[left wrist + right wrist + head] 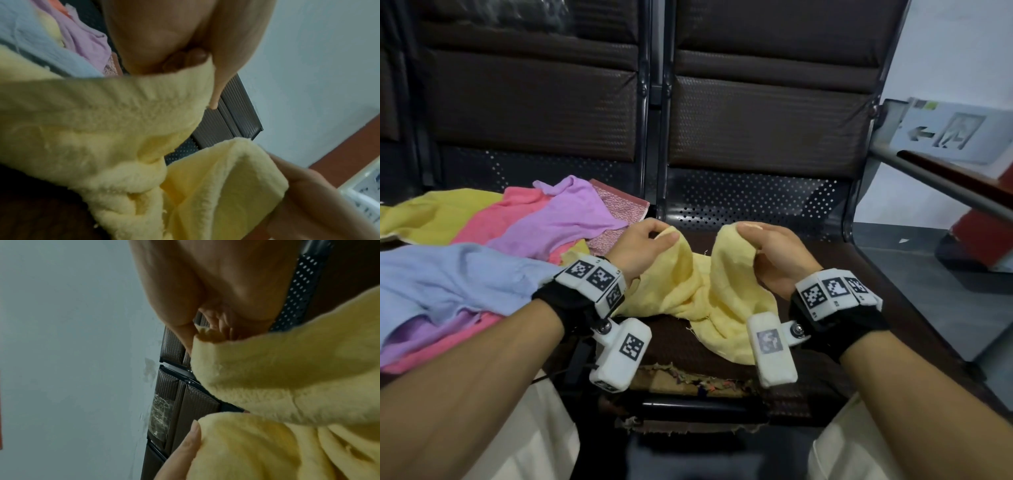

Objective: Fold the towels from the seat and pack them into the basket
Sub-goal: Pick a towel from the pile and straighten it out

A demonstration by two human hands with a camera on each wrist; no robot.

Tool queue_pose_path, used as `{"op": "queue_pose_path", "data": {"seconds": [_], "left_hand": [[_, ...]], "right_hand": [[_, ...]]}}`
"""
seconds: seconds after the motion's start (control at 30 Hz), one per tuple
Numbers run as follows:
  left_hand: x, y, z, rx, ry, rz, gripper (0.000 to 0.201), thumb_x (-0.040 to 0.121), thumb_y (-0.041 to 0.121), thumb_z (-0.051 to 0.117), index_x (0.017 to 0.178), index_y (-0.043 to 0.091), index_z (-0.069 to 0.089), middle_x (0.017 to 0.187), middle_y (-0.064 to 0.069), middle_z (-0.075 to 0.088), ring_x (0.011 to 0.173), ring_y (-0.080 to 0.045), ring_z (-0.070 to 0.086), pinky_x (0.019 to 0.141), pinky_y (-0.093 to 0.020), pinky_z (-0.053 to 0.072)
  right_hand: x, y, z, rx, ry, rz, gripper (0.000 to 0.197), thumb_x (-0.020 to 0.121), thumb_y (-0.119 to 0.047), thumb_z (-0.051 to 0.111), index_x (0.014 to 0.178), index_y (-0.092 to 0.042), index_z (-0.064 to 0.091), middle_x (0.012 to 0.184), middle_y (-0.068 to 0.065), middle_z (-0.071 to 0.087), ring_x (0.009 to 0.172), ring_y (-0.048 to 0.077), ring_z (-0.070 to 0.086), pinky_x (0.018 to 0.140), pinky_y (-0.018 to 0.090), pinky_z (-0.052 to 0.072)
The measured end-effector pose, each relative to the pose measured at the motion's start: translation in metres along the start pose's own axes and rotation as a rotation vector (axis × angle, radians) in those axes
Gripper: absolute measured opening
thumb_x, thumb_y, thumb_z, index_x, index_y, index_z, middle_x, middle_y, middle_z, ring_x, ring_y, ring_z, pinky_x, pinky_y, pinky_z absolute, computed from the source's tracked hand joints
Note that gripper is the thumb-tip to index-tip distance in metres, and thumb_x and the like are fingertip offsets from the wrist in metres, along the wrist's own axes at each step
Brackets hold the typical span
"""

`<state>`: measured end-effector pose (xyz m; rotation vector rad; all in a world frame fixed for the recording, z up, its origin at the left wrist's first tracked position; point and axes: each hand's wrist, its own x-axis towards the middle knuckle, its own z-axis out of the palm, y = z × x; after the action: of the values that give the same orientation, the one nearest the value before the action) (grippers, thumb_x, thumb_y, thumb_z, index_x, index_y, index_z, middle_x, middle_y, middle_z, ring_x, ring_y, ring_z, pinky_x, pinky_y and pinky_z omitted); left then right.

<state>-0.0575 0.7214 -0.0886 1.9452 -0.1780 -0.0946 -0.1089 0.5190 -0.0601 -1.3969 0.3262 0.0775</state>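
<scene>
A pale yellow towel [707,294] lies crumpled on the dark brown seat [822,377] in front of me, its two upper corners lifted. My left hand [650,236] pinches the left corner between thumb and fingers. My right hand [760,240] grips the right corner the same way. The left wrist view shows the yellow towel [98,123] bunched under my left hand [185,63]; the right wrist view shows the towel [287,378] held by my right hand [216,327]. No basket is in view.
A heap of towels covers the seat to the left: light blue [455,277], lilac [571,219], pink [493,219], mustard yellow [431,216] and a patterned pink one [619,205]. Padded backrests [770,120] rise behind. A metal armrest [935,178] and a wall sign [955,133] stand at right.
</scene>
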Motion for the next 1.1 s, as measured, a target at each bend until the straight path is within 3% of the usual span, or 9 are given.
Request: {"op": "queue_pose_path", "data": {"seconds": [0.1,0.23,0.4,0.53,0.63,0.73,0.8,0.9,1.1], "left_hand": [[-0.002,0.005,-0.003,-0.192,0.027,-0.061,0.027,0.083,0.031,0.069,0.108,0.024,0.061,0.097,0.002,0.062,0.087,-0.014,0.061,0.071,-0.030,0.051],[-0.005,0.008,-0.009,-0.364,-0.066,-0.122,0.034,0.078,0.020,0.074,0.110,0.022,0.062,0.070,0.005,0.057,0.054,-0.002,0.055,0.047,-0.019,0.044],[-0.009,0.010,-0.014,-0.500,-0.198,-0.151,0.033,0.074,-0.001,0.071,0.105,0.010,0.066,0.086,-0.009,0.072,0.074,-0.016,0.068,0.063,-0.023,0.056],[-0.007,0.010,-0.014,-0.505,-0.208,-0.159,0.037,0.079,-0.005,0.066,0.111,0.012,0.064,0.096,-0.013,0.072,0.084,-0.019,0.069,0.076,-0.029,0.056],[-0.006,0.009,-0.013,-0.528,-0.181,-0.153,0.031,0.083,-0.006,0.060,0.111,0.008,0.062,0.092,-0.012,0.073,0.081,-0.017,0.070,0.073,-0.026,0.058],[-0.006,0.008,-0.013,-0.494,-0.134,-0.134,0.025,0.085,-0.005,0.059,0.109,0.001,0.063,0.091,-0.011,0.070,0.081,-0.017,0.068,0.069,-0.022,0.058],[-0.006,0.008,-0.011,-0.418,-0.110,-0.121,0.022,0.085,-0.003,0.061,0.107,-0.001,0.064,0.090,-0.011,0.070,0.080,-0.018,0.067,0.071,-0.024,0.057],[-0.006,0.008,-0.009,-0.326,-0.085,-0.121,0.019,0.085,0.003,0.063,0.103,-0.002,0.064,0.080,-0.010,0.069,0.070,-0.017,0.064,0.066,-0.026,0.057],[-0.010,0.011,-0.002,-0.212,-0.114,-0.082,0.008,0.090,0.009,0.060,0.094,0.002,0.059,0.072,-0.007,0.062,0.062,-0.014,0.060,0.056,-0.026,0.055]], "right_hand": [[-0.001,0.002,0.003,0.016,0.010,-0.008,0.022,0.091,-0.004,0.055,0.112,0.000,0.064,0.099,0.018,0.064,0.082,0.025,0.060,0.072,0.033,0.052],[-0.004,0.002,0.009,0.053,0.014,-0.057,0.020,0.092,0.000,0.052,0.108,0.002,0.064,0.086,0.016,0.066,0.063,0.017,0.066,0.053,0.024,0.054],[-0.004,-0.001,0.010,-0.029,0.017,-0.154,0.023,0.092,0.001,0.048,0.105,-0.003,0.067,0.090,0.015,0.064,0.070,0.019,0.063,0.063,0.031,0.053],[-0.007,-0.003,0.011,0.050,-0.222,-0.195,0.029,0.088,0.010,0.049,0.115,0.004,0.058,0.106,0.019,0.068,0.092,0.023,0.069,0.077,0.027,0.057],[-0.006,0.003,0.014,-0.212,-0.219,-0.286,0.027,0.091,0.012,0.047,0.116,0.004,0.055,0.099,0.016,0.068,0.101,0.026,0.066,0.087,0.033,0.056],[-0.008,0.006,0.017,-0.634,-0.058,-0.459,0.012,0.096,-0.007,0.051,0.102,-0.004,0.061,0.078,0.004,0.067,0.085,0.020,0.069,0.078,0.035,0.058],[-0.012,0.002,0.017,-0.769,-0.007,-0.613,0.009,0.093,-0.016,0.057,0.093,-0.010,0.063,0.082,0.000,0.067,0.080,0.013,0.065,0.075,0.031,0.055],[-0.015,-0.002,0.017,-0.810,0.021,-0.801,0.011,0.091,-0.019,0.061,0.086,-0.009,0.062,0.096,0.002,0.060,0.090,0.012,0.057,0.081,0.024,0.045],[-0.011,0.019,0.027,-0.961,-0.137,-0.609,0.008,0.091,-0.025,0.061,0.087,-0.019,0.062,0.077,-0.007,0.063,0.068,0.003,0.055,0.062,0.018,0.041]]}}
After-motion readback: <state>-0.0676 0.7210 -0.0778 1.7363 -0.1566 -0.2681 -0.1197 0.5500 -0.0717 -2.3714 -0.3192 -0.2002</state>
